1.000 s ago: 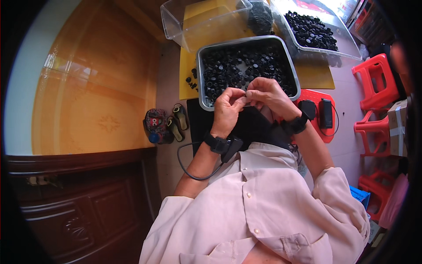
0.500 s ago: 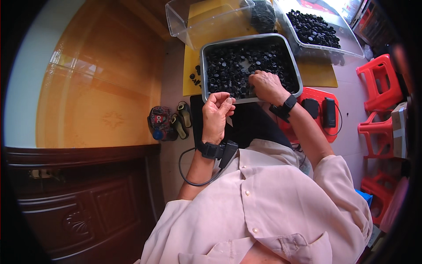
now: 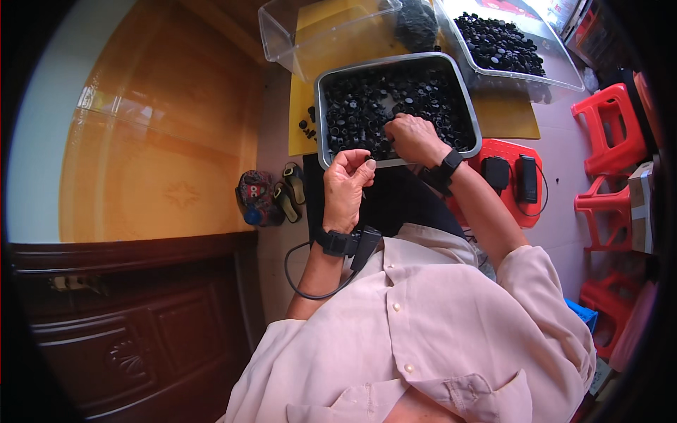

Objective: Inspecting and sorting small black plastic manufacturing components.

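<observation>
A metal tray [image 3: 320,116] full of small black round caps and ring-shaped parts [image 3: 356,106] lies in front of me. My left hand [image 3: 343,189] is at its near edge, thumb and forefinger pinched on a small black part [image 3: 370,158], which the fingertips mostly cover. Over the middle of the tray, my right hand [image 3: 417,139] points down with fingers bent together among the parts. Whether those fingertips hold one is hidden. Each wrist wears a black strapped device.
Behind the tray, a clear bin [image 3: 557,79] holds more black caps [image 3: 502,48], beside another clear box [image 3: 282,46] and a black bag [image 3: 416,27]. Loose parts [image 3: 307,128] lie left of the tray. A red stool [image 3: 508,204] carries black devices; more red stools [image 3: 612,130] stand right.
My right hand has shifted slightly left across the tray, its fingers still down among the parts. My left hand keeps its pinch nearly in place.
</observation>
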The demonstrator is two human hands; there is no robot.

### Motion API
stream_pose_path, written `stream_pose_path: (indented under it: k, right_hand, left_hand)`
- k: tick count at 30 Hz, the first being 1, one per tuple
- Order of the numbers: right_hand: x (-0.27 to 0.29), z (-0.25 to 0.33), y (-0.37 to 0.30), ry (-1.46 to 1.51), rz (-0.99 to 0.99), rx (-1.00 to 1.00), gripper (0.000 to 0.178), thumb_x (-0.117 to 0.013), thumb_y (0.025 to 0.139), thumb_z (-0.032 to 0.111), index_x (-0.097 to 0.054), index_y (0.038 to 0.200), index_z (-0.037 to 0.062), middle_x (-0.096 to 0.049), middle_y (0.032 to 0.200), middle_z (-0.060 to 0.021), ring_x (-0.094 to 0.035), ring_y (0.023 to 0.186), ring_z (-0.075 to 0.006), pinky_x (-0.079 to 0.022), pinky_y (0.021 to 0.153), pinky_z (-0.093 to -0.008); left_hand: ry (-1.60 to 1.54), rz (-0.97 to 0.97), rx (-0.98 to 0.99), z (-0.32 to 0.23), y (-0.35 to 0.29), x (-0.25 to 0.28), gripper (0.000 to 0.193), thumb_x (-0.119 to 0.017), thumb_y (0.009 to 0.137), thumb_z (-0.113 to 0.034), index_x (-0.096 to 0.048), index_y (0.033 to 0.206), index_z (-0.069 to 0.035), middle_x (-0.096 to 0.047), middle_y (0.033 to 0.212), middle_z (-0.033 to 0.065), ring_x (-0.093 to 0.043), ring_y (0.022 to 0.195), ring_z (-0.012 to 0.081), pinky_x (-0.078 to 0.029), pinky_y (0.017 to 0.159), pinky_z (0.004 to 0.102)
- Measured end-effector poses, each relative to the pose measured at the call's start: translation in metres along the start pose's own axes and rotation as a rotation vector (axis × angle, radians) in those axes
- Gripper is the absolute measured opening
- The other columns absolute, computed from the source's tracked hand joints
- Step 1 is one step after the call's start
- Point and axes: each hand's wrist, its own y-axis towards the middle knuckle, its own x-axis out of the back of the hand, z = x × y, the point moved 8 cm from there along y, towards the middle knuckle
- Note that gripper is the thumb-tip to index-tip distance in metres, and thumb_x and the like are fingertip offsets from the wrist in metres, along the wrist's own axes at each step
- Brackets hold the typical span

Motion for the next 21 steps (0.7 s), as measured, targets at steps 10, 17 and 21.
stream_pose_path:
  k: [10,17,21]
  right_hand:
    - [-0.012,0.007,0.008,-0.016,0.099,0.026,0.017,-0.057,0.07,0.003,-0.066,0.084,0.0032,-0.062,0.093,-0.0208,-0.063,0.086,-0.0363,-0.051,0.071,-0.0452]
    - [0.003,0.009,0.004,0.035,-0.06,0.014,0.012,-0.056,0.072,0.004,-0.064,0.08,0.0009,-0.064,0.083,-0.0198,-0.063,0.084,-0.0373,-0.05,0.07,-0.0446]
    - [0.021,0.006,-0.006,0.414,-0.253,-0.008,0.01,-0.06,0.074,0.004,-0.062,0.082,-0.0016,-0.064,0.075,-0.0167,-0.064,0.074,-0.0311,-0.049,0.065,-0.0409]
  left_hand:
    - [-0.052,-0.068,-0.013,0.004,0.01,0.009,0.018,-0.067,0.082,-0.005,-0.059,0.098,-0.003,-0.06,0.082,-0.0005,-0.054,0.068,0.0051,-0.045,0.061,0.0182]
    - [-0.05,-0.094,-0.051,0.001,0.011,0.02,0.017,-0.067,0.083,-0.004,-0.06,0.099,-0.003,-0.06,0.083,-0.0005,-0.055,0.07,0.0052,-0.045,0.062,0.0186]
    - [0.016,-0.101,-0.058,-0.003,0.01,0.021,0.019,-0.065,0.084,-0.003,-0.06,0.102,-0.001,-0.06,0.084,-0.0003,-0.054,0.071,0.0047,-0.044,0.062,0.018]
